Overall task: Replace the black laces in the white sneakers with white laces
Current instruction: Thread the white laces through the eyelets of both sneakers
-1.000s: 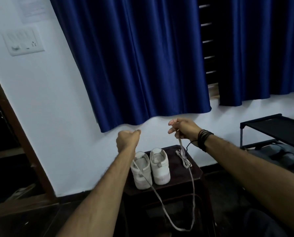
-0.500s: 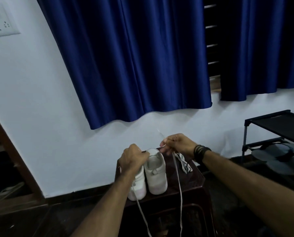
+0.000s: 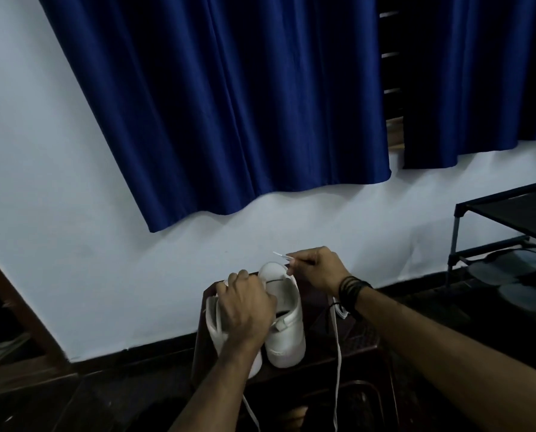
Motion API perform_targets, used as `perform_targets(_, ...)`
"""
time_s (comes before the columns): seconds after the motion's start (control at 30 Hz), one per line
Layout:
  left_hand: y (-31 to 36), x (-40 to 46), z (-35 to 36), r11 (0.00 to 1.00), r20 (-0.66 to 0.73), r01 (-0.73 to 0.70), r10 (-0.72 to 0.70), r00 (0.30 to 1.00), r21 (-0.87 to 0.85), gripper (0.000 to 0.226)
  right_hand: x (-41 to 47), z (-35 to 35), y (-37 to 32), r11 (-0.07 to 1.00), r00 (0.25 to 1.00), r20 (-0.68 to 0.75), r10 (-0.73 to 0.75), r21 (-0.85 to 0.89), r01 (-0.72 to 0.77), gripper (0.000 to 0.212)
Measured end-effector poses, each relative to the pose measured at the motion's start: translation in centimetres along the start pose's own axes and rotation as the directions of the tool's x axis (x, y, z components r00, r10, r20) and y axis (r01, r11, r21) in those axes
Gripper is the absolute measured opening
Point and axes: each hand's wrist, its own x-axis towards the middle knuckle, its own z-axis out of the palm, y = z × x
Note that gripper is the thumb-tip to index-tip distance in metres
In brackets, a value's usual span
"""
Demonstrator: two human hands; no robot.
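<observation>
Both white sneakers sit at the tabletop's far edge. Right hand pinches the white lace tip; left hand's fingers curl over the left shoe. That long slack dangling off the front edge could easily snag and yank the tip loose.
</observation>
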Motion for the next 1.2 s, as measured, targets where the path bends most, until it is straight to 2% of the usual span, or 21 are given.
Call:
perform_targets(0.13, 0.4, -1.5, -1.1, 0.998, -0.061, 0.031, -0.035, 0.998, -0.059, 0.018, -0.6, 0.0, -0.9, 0.987, 0.999, -0.054, 0.001, 0.159, 0.008, 0.01)
perform_targets(0.23, 0.0, -2.6, -0.6, 0.983, -0.184, 0.017, -0.051, 0.982, -0.181, 0.006, -0.9, 0.0, -1.4, 0.984, 0.998, -0.057, -0.005, 0.176, 0.015, 0.008)
perform_targets(0.33, -0.6, -3.7, -0.4, 0.987, -0.247, -0.051, 0.011, 0.969, -0.156, 0.003, -1.0, -0.3, -2.0, 0.983, 0.998, -0.068, -0.001, 0.183, 0.013, 0.004)
perform_targets(0.47, -0.4, -4.4, -0.4, 0.986, -0.351, -0.068, 0.012, 0.936, -0.149, 0.013, -1.2, -0.6, -3.1, 0.975, 0.999, -0.036, -0.023, 0.221, 0.03, 0.004)
perform_targets(0.63, 0.3, -5.4, -0.3, 0.965, -0.446, -0.129, 0.013, 0.895, -0.23, 0.032, -1.2, -1.0, -4.0, 0.988, 0.989, -0.016, -0.147, 0.05, 0.148, 0.005)
perform_targets(0.83, -0.1, -5.8, -0.1, 0.952, -0.515, -0.178, 0.025, 0.857, -0.25, 0.036, -0.6, -1.9, -4.3, 0.962, 0.975, 0.019, -0.223, -0.157, 0.223, 0.004)
perform_targets(1.0, 0.4, -6.0, -0.2, 0.946, -0.53, -0.183, 0.015, 0.848, -0.267, 0.04, -0.8, -1.9, -5.1, 0.897, 0.96, 0.086, -0.267, -0.342, 0.28, 0.008)
perform_targets(1.2, 0.6, -6.0, 0.1, 0.944, -0.532, -0.193, 0.023, 0.847, -0.267, 0.04, -1.2, -2.0, -5.8, 0.762, 0.922, 0.121, -0.369, -0.529, 0.374, 0.015)
